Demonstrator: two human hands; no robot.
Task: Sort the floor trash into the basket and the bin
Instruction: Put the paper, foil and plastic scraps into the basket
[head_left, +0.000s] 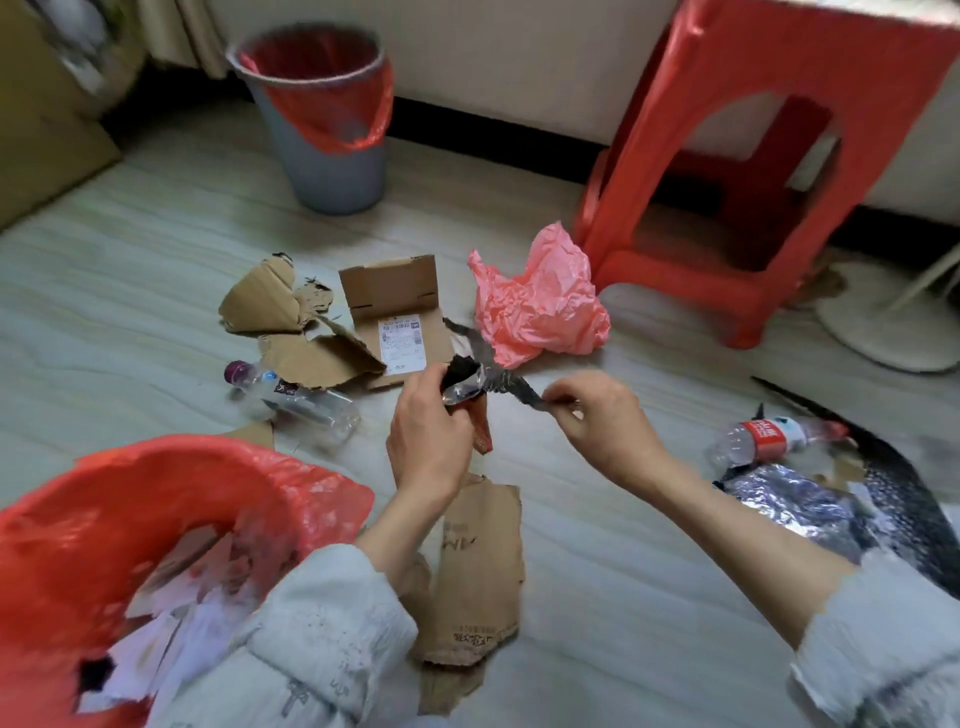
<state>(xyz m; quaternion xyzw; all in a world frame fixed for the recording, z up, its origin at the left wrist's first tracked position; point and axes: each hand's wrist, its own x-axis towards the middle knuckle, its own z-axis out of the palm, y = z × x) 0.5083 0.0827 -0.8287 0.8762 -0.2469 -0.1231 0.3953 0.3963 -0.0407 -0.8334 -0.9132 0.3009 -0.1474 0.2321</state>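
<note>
My left hand (426, 441) grips a crumpled foil snack wrapper (465, 387), silver inside with an orange tail hanging below. My right hand (597, 421) pinches the far end of a dark foil strip (519, 387) stretched from that wrapper. A red-lined basket (130, 499) holding white paper scraps sits at the lower left. A grey bin (332, 156) with a red liner stands at the back. Torn cardboard pieces (306, 332), a flattened box (400, 312), a pink plastic bag (540, 301) and two clear bottles (296, 400) (774, 439) lie on the floor.
A red plastic stool (753, 156) stands at the right back. Silver foil packaging (800, 504) and a dark sheet lie at the right. A cardboard piece (483, 566) lies under my left forearm. A fan base (883, 322) sits far right, a brown box (41, 145) far left.
</note>
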